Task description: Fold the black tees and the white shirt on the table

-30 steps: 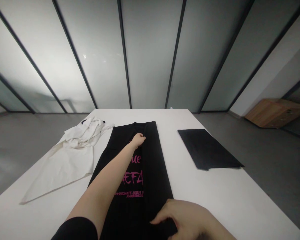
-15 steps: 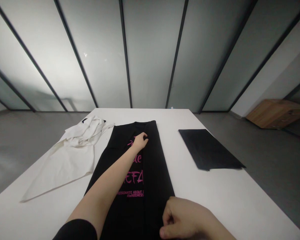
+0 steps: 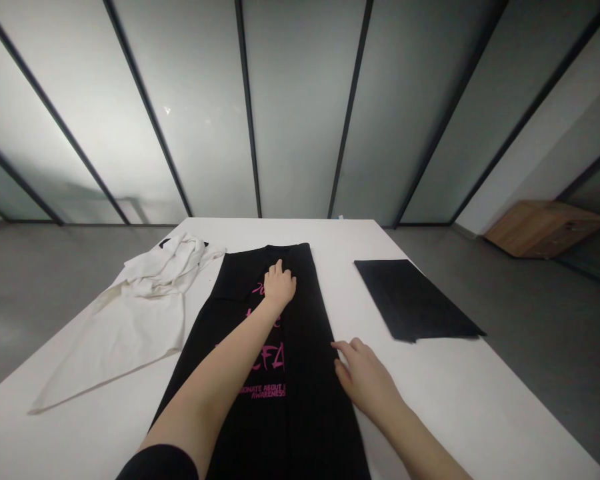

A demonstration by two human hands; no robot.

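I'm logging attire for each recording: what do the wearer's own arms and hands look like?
The left hand and right hand are ungloved, with no wristwear visible. A plain black sleeve shows on the left arm; no right sleeve is in view.

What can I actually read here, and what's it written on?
"ONATE ABOUT": black garment, in pink; the left forearm hides the start.
"AWARENESS": same garment, just below.
Larger pink lettering above: partly hidden, too incomplete to read.
White garment, dark flat piece: no readable text.
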